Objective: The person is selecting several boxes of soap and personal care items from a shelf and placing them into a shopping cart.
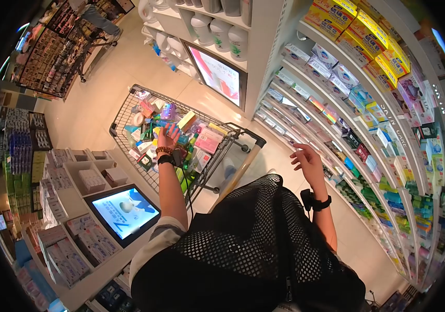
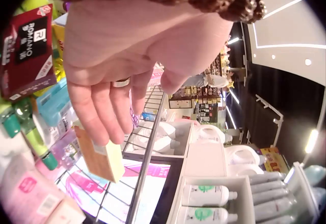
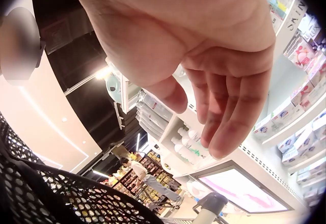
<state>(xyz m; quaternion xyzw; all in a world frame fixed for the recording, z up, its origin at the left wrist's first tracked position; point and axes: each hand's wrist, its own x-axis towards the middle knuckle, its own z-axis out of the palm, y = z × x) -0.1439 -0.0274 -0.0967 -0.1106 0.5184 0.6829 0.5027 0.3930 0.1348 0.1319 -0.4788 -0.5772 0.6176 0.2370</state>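
My left hand [image 1: 168, 138] is over the goods in a wire shopping cart [image 1: 245, 162], palm facing up, its fingers loosely extended. In the left wrist view its fingertips overlap the end of a tan and pale yellow box [image 2: 100, 155]. A maroon ROMANO box [image 2: 28, 51], a light blue pack [image 2: 52, 102] and green bottles lie beside that hand. A pink box [image 1: 210, 140] sits near the cart's handle end. My right hand [image 1: 308, 164] hangs in the air between the cart and the right-hand shelves, fingers loosely bent, with nothing in it.
Curved shelves [image 1: 383, 151] of boxed soaps rise on the right. A lit screen [image 1: 217, 73] stands under white bottles [image 1: 220, 35] past the cart. Left of the cart is a display counter with another screen [image 1: 123, 210]. A person [image 1: 97, 21] with a cart is farther off.
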